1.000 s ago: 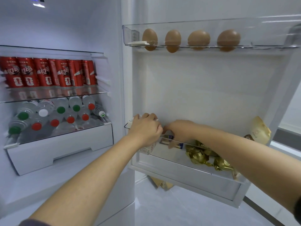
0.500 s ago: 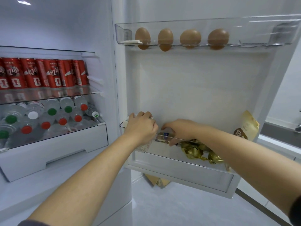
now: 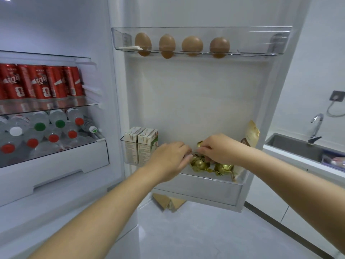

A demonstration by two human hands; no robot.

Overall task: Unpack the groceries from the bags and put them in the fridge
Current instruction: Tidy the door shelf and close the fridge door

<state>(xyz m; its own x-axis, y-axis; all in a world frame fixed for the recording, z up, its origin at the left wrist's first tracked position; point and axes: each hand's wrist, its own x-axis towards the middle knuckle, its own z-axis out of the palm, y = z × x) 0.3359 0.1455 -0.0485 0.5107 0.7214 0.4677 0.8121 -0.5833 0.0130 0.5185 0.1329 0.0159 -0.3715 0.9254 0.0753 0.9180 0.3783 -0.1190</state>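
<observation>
**Lower Door Bin: Hand Positions and Contents**

Both hands are placed at the front rim of the clear plastic lower door bin point(image 3: 125, 156) of the open white fridge.

The left hand point(image 3: 169, 161) is laid over the rim with its fingers curled down towards the gold foil-wrapped sweets point(image 3: 203, 165). Whether anything is gripped by it cannot be told.

The right hand point(image 3: 219, 148) is held just beside the left, fingers curled. A piece of gold foil is pinched at its fingertips, above the rim.

The sweets are heaped in the middle of the bin. Two white-and-green drink cartons point(image 3: 141, 144) are stood upright, touching, at its left end. A beige paper pouch point(image 3: 252, 132) is propped at its right end.

Four brown eggs point(image 3: 192, 44) are seated in the clear upper door shelf point(image 3: 252, 40). Red drink cans point(image 3: 43, 83) are lined on a glass shelf inside the fridge, and clear capped bottles point(image 3: 56, 128) are laid below them.
</observation>
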